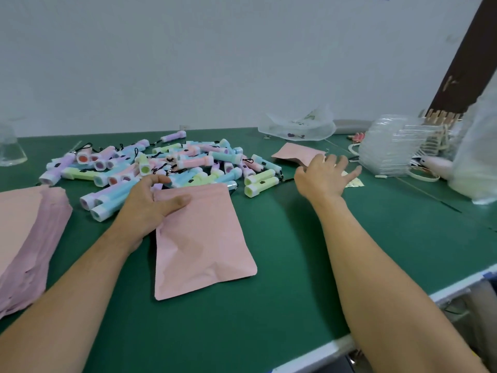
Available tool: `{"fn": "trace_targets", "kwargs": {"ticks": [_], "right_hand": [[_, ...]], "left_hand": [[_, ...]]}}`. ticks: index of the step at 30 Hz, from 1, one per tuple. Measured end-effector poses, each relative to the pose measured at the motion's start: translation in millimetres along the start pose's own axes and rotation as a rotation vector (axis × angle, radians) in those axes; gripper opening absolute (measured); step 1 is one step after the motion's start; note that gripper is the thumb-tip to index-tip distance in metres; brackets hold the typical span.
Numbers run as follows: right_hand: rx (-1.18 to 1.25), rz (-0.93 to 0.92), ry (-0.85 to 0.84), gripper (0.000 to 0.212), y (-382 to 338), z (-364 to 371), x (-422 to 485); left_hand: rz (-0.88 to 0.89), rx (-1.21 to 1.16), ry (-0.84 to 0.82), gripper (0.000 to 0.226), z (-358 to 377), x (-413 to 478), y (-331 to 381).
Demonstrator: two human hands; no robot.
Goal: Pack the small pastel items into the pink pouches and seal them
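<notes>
A pink pouch (204, 243) lies flat on the green table, its mouth pointing away from me. My left hand (150, 203) grips its upper left corner, thumb on top. Just behind it lies a heap of small pastel flashlights (161, 165) in pink, blue, green and purple, with black cords. My right hand (325, 176) hovers with fingers spread and nothing in it, to the right of the heap. Its fingertips reach over a second pink pouch (293, 153) lying farther back. A thick stack of pink pouches (29, 238) sits at the left edge.
Clear plastic packaging (395, 146) and a white plastic bag (476, 157) crowd the back right corner. A crumpled clear bag (298, 127) sits by the wall. A small yellowish slip (355, 182) lies under my right fingers. The table's white edge (403, 308) runs along the lower right.
</notes>
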State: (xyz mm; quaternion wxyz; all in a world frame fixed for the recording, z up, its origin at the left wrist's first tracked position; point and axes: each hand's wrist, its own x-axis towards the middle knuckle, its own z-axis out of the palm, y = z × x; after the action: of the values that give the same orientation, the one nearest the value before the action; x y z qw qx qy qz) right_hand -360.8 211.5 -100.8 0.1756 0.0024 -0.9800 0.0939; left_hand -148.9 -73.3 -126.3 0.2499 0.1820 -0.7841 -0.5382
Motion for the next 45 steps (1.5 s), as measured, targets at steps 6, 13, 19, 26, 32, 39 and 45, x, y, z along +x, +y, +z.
{"fn": "trace_targets", "kwargs": {"ticks": [6, 13, 19, 26, 32, 39, 45], "right_hand": [[-0.15, -0.046, 0.007, 0.037, -1, 18, 26], [-0.296, -0.162, 0.074, 0.028, -3, 29, 64], [-0.324, -0.278, 0.095, 0.018, -21, 32, 76], [0.075, -0.324, 0.22, 0.011, -33, 37, 88], [0.039, -0.413, 0.133, 0.033, -32, 47, 73], [0.494, -0.225, 0.356, 0.045, 32, 16, 59], [0.797, 0.065, 0.287, 0.048, 95, 3, 44]], "left_hand": [[0.004, 0.071, 0.005, 0.052, 2, -2, 1], [-0.025, 0.057, 0.04, 0.046, 5, 0, 0], [0.013, 0.081, 0.117, 0.04, 13, 7, 6], [0.067, 0.098, 0.102, 0.035, 16, 7, 7], [0.049, 0.085, 0.056, 0.036, 13, 8, 6], [0.026, 0.026, 0.057, 0.037, 7, 8, 6], [0.033, 0.008, 0.022, 0.037, 7, 9, 4]]}}
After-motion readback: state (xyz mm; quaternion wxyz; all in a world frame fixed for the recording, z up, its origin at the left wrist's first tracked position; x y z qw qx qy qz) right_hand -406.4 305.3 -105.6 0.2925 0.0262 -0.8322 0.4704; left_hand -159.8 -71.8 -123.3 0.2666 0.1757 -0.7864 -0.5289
